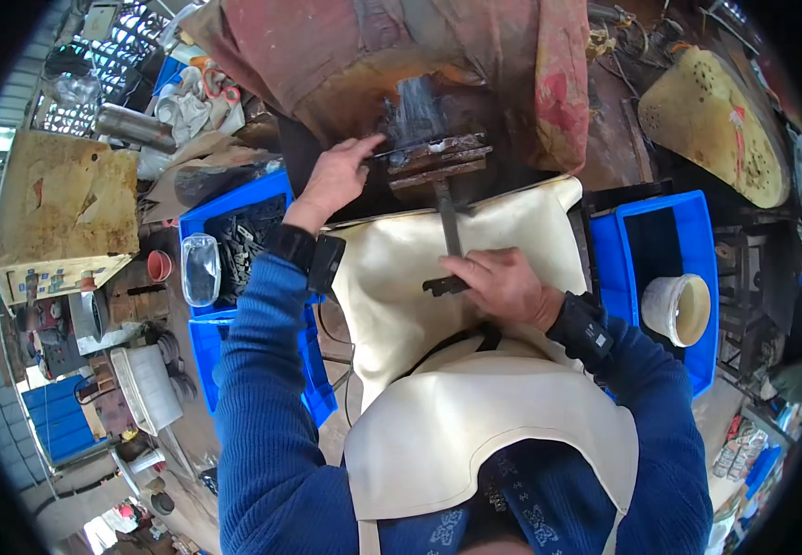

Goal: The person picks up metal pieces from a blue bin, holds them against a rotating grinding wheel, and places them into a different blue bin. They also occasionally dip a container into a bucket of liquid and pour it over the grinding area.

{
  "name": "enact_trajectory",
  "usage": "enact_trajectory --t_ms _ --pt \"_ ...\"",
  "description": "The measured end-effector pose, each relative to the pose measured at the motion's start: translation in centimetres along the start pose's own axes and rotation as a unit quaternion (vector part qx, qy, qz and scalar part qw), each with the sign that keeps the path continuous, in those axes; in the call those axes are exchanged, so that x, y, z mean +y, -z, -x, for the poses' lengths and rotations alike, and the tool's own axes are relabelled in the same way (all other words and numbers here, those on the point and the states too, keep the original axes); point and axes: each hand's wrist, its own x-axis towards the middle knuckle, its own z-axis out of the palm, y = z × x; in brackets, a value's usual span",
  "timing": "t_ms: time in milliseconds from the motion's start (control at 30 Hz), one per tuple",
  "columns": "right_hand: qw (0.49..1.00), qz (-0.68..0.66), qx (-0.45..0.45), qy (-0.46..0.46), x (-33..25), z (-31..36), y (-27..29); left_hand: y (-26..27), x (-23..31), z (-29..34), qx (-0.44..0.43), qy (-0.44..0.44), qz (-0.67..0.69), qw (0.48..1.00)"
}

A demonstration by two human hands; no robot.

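My right hand is closed round the lower end of a flat metal bar, with the thumb laid over it. A dark notched end piece sticks out left of that hand. At its far end the bar meets a rusty, clamp-like crosspiece, with a thin dark strip along its far edge. My left hand reaches to the left end of this strip, index finger stretched out and thumb apart. Just beyond the crosspiece is a streaked, blurred grey surface. Whether the left fingertips press on the strip is unclear.
A reddish cloth hangs over the far side. Left, a blue bin holds dark pieces and a clear plastic tub. At right, another blue bin carries a white bucket. A cream apron covers my lap.
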Motion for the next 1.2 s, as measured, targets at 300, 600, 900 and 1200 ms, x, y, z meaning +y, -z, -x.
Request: enact_trajectory --t_ms 300,600,900,1200 --pt "0.974 0.060 0.211 -0.049 5.3 -16.4 4.0 -1.6 2.9 4.8 0.116 0.186 -0.087 0.972" --pt "0.968 0.011 0.159 -0.195 13.2 -27.7 5.3 -1.6 2.8 4.8 0.114 0.235 -0.080 0.962" --pt "0.967 -0.049 0.137 -0.209 15.7 -29.5 5.4 -1.8 2.7 4.6 0.101 0.266 -0.068 0.956" --pt "0.841 -0.485 0.007 -0.238 9.5 -18.7 5.6 -1.5 3.4 3.9 0.120 0.317 0.122 0.933"
